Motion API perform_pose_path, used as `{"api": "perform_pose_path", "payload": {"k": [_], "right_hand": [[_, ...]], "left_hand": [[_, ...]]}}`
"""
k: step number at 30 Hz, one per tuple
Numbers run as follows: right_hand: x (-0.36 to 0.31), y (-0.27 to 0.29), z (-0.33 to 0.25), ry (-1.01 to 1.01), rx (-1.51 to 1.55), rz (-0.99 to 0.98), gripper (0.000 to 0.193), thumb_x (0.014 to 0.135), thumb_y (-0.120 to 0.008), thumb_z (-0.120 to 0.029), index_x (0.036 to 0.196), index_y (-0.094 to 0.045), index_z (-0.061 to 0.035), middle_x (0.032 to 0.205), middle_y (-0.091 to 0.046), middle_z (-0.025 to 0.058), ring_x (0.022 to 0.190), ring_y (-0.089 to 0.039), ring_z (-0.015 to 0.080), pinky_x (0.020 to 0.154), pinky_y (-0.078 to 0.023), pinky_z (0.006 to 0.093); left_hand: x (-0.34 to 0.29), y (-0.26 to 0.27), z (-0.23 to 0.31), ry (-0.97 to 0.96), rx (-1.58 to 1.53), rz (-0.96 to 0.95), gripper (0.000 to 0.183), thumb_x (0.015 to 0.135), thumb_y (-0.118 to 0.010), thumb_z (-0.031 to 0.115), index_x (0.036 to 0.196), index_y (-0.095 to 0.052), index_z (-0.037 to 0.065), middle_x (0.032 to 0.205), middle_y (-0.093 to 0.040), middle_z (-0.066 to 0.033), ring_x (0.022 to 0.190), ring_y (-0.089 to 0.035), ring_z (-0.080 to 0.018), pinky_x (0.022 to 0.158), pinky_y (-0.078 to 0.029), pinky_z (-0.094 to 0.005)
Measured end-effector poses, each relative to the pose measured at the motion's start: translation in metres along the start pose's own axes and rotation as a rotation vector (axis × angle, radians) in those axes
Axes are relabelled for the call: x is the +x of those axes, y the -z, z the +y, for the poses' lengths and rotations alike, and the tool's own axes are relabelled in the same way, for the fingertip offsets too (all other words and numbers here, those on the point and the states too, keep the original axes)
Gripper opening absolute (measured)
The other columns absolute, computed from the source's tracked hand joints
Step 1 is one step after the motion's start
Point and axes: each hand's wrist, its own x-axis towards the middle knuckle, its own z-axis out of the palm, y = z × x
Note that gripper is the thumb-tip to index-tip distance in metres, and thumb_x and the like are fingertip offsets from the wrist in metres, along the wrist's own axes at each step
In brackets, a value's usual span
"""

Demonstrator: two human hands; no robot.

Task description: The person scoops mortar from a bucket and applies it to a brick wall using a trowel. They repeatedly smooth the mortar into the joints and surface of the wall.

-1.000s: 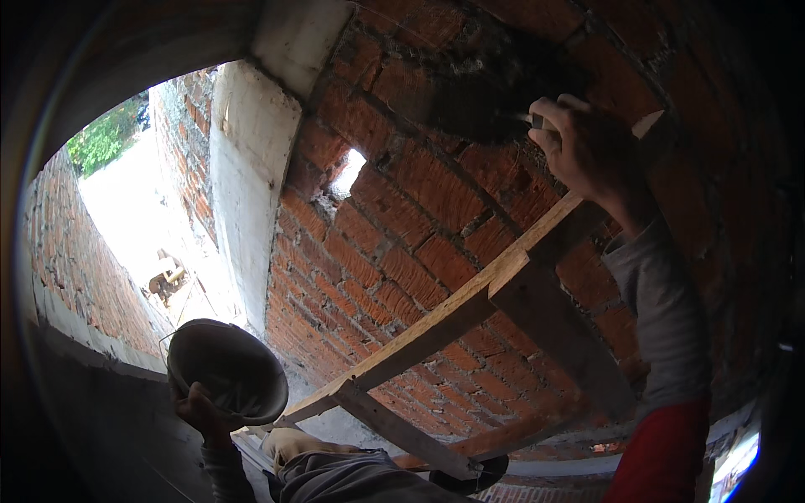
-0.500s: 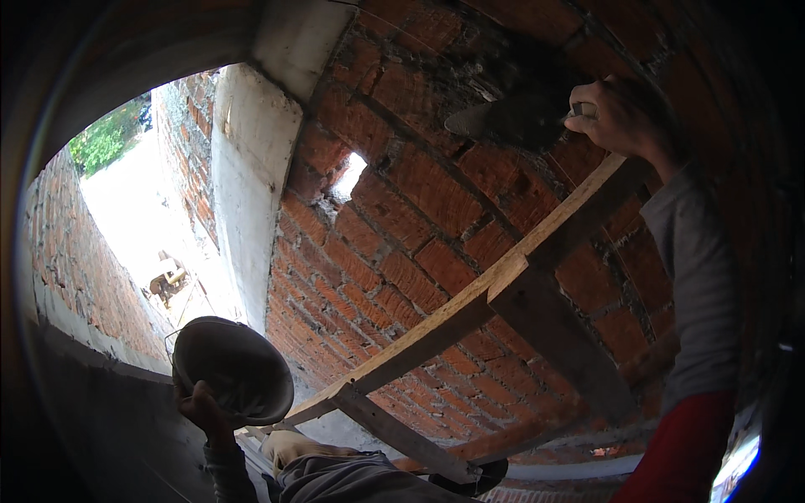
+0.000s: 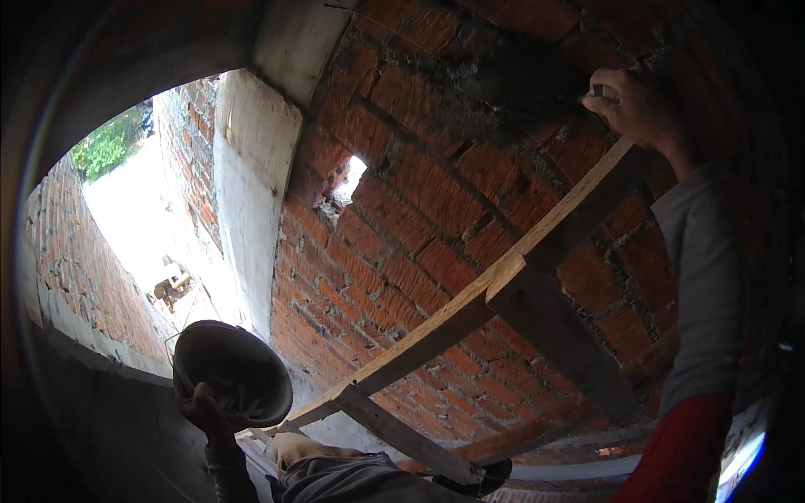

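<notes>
My left hand point(image 3: 205, 412) grips the near rim of a dark, round bucket point(image 3: 233, 365), tilted so that its inside shows; a thin wire handle stands off its left side. A little greyish residue shows in the bucket's bottom. At the upper right my right hand point(image 3: 641, 113) is closed around the handle of a trowel point(image 3: 605, 92). Its blade is hard to make out against the dark patch of wet mortar point(image 3: 495, 84) on the brick wall point(image 3: 436, 184). I cannot tell whether the blade touches the wall.
A wooden beam point(image 3: 436, 314) runs diagonally along the wall, with planks point(image 3: 562, 335) joined to it. A small hole point(image 3: 348, 178) pierces the bricks. Left of a pale concrete column point(image 3: 251, 159) is a bright opening with another brick wall point(image 3: 84, 260). A dark round object point(image 3: 486, 479) sits low.
My right hand has moved slightly right, and the trowel blade no longer stands out against the bricks. More of the dark mortar patch shows. The bucket has barely shifted.
</notes>
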Motion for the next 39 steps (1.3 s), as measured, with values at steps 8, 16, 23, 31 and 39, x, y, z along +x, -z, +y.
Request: {"api": "perform_pose_path", "payload": {"k": [8, 16, 23, 31, 39], "right_hand": [[0.021, -0.010, 0.014, 0.042, 0.075, 0.375, 0.044, 0.097, -0.068, -0.034, 0.128, -0.061, -0.0039, 0.107, -0.071, 0.0160, 0.101, -0.070, 0.0316, 0.088, -0.055, 0.0413], [0.011, -0.003, 0.029, 0.145, -0.101, 0.238, 0.027, 0.094, -0.073, -0.027, 0.109, -0.070, -0.0049, 0.088, -0.069, 0.0139, 0.082, -0.070, 0.0294, 0.074, -0.056, 0.0414], [0.034, -0.001, 0.036, 0.349, -0.175, 0.437, 0.031, 0.089, -0.077, -0.025, 0.116, -0.070, -0.0122, 0.095, -0.063, 0.0052, 0.085, -0.066, 0.0260, 0.075, -0.052, 0.0391], [0.027, 0.030, 0.043, 0.537, -0.399, 0.386, 0.029, 0.079, -0.081, -0.018, 0.108, -0.075, -0.0141, 0.092, -0.059, -0.0013, 0.092, -0.059, 0.0201, 0.095, -0.041, 0.0401], [0.022, 0.054, 0.009, 0.410, -0.509, 0.476, 0.023, 0.084, -0.078, -0.020, 0.105, -0.073, -0.0117, 0.092, -0.064, 0.0031, 0.087, -0.061, 0.0239, 0.082, -0.046, 0.0424]], "left_hand": [[-0.002, -0.006, -0.004, -0.088, -0.105, -0.014, 0.071, 0.072, -0.048, -0.003, 0.143, -0.052, -0.006, 0.118, -0.066, -0.0128, 0.072, -0.056, -0.0104, 0.058, -0.042, -0.0221], [-0.008, -0.004, -0.002, -0.035, -0.074, -0.003, 0.072, 0.073, -0.048, -0.002, 0.144, -0.052, -0.004, 0.112, -0.067, -0.0092, 0.066, -0.051, -0.0085, 0.058, -0.042, -0.0233], [-0.009, -0.011, 0.004, -0.037, -0.070, 0.022, 0.072, 0.072, -0.046, -0.004, 0.144, -0.053, -0.005, 0.112, -0.068, -0.0108, 0.069, -0.058, -0.0113, 0.060, -0.045, -0.0227], [-0.009, 0.004, -0.007, -0.040, -0.046, 0.014, 0.072, 0.072, -0.046, -0.004, 0.144, -0.053, -0.004, 0.112, -0.068, -0.0111, 0.071, -0.059, -0.0117, 0.060, -0.045, -0.0229], [-0.016, -0.015, 0.009, -0.041, -0.120, 0.077, 0.072, 0.072, -0.047, -0.003, 0.144, -0.053, -0.004, 0.113, -0.067, -0.0098, 0.069, -0.055, -0.0078, 0.058, -0.043, -0.0220]]}}
